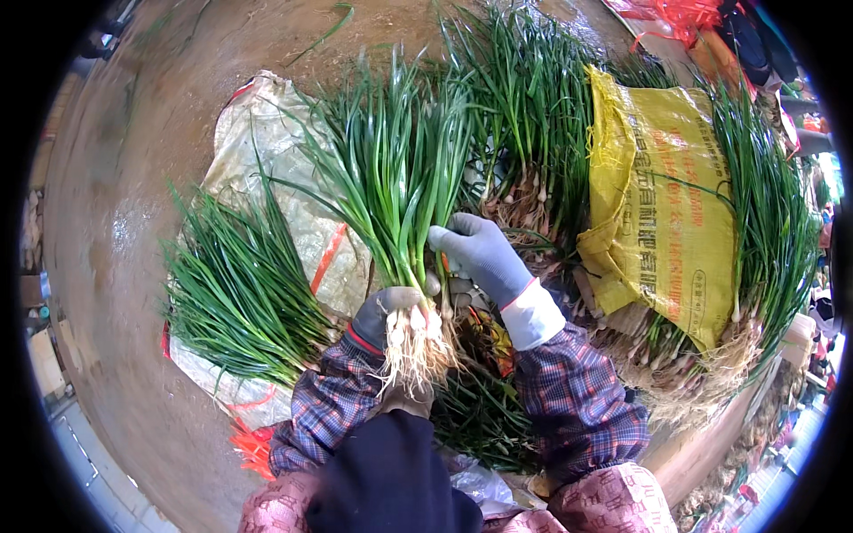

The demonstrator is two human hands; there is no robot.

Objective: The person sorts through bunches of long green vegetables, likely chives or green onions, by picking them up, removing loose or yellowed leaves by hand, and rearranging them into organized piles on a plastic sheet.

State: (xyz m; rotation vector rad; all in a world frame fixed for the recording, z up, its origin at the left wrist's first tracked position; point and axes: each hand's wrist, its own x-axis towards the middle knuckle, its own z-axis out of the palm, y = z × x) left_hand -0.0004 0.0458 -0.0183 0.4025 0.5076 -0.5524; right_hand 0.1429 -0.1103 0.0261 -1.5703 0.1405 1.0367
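Widest open lane was the brown floor (124,258), left of the white sack (258,133). Second gap: bare sack between the left onion pile (235,293) and the held bunch (391,186); stray leaves crossed its upper part, and the left sleeve (329,395) crowded its near end. Beyond the right hand (484,258), the rear onion pile (533,115) blocked; rightward, the yellow sack (666,204) did. Between the forearms: narrow, loose greens (484,417) below.

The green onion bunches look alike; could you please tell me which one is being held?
The middle bunch, gripped near its roots by the left hand; the other bunches lie around it, unheld.
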